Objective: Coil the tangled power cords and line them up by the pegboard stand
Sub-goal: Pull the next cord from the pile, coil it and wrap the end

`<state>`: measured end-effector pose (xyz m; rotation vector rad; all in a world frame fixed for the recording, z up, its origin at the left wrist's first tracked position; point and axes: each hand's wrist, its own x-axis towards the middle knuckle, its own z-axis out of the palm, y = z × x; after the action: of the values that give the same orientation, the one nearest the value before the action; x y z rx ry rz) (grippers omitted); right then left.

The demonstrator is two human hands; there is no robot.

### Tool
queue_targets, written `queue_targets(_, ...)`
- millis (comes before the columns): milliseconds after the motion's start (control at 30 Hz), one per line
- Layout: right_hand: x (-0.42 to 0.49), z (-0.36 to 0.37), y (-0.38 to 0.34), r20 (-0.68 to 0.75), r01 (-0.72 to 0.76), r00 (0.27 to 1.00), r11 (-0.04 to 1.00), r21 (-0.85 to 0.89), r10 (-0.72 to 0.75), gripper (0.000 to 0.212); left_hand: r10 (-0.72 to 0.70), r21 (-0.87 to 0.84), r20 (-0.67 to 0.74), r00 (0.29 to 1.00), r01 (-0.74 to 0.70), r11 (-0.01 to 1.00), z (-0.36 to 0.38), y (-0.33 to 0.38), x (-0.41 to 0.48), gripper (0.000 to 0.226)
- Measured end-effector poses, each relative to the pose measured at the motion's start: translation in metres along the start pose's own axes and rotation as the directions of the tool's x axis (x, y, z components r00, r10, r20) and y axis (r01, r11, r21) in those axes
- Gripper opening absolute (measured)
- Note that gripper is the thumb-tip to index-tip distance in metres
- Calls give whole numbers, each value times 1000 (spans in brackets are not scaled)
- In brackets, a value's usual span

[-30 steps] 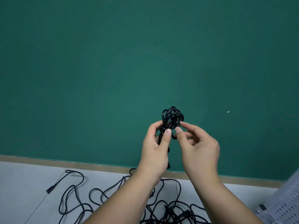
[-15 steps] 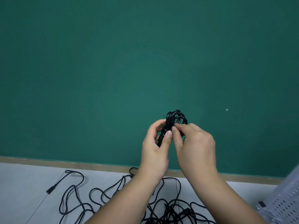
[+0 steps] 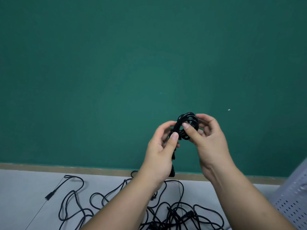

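Holding a coiled black cord [image 3: 187,121] up in front of the green wall [image 3: 116,63], well above the tabletop [image 3: 25,196]. Gripping its lower part with the left hand [image 3: 159,155], thumb pressed on the strands, fingers curled round behind. Pinching the upper loops with the right hand [image 3: 211,140], thumb on the near side, fingers wrapped over the far side. Dangling just below the left hand, the plug end [image 3: 172,171] of that cord. Down on the tabletop, under both forearms, a loose tangle of black cords [image 3: 174,211], with one connector [image 3: 48,197] stretched out to the left. At the right edge, blurred, a white pegboard stand [image 3: 294,196], apart from the tangle.
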<state>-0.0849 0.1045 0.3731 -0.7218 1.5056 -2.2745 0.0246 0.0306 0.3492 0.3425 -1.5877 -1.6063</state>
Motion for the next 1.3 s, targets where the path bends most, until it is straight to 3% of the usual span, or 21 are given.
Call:
queue_targets(67, 1, -6, -2, 89, -28, 996, 1000, 8, 27, 41, -26, -3, 52, 998, 26, 1000, -2, 1, 0, 26)
queue_targets(167, -1, -8, -2, 109, 140, 986, 974, -176, -122, 23, -68, -24, 74, 995, 70, 997, -4, 2, 1, 25)
queue_targets(233, -3, -6, -1, 153, 187, 976, 959, -213, -156, 29, -95, -76, 38, 995, 97, 992, -3, 1, 3, 25)
queue_targets(400, -4, -4, 3, 362, 163, 931, 940, -300, -46, 25, -155, -168, -60, 986, 143, 975, -10, -1, 9, 24)
queue_targets(600, -6, -2, 1, 167, -38, 981, 951, -306, 93, 21, -135, 2, -28, 990, 135, 991, -15, -5, 6, 27)
queue_targets(767, -13, 5, 9, 133, -17, 988, 900, -435, 83, 34, -157, -36, -28, 987, 156, 987, -8, -4, 4, 31)
queue_targets(933, -14, 5, 12, 178, 73, 983, 825, -561, 34, 25, -197, -92, 26, 980, 198, 976, -7, 0, 2, 20)
queue_targets(1067, -10, -5, 3, 341, 33, 929, 885, -464, 144, 8, -202, -98, -26, 979, 199, 975, -12, -1, 7, 16)
queue_targets(1133, -10, -8, -3, 429, 26, 884, 897, -440, 185, 14, -210, -123, -61, 976, 201, 972, -14, -2, 9, 14)
queue_targets(1233, -11, -7, -1, 381, 75, 915, 872, -483, 132, 14, -210, -111, -71, 975, 201, 973, -12, -5, 9, 13)
queue_targets(1300, -12, -5, 4, 336, 169, 940, 786, -595, 52, 11, -201, -99, -105, 974, 191, 977, -9, -9, 10, 15)
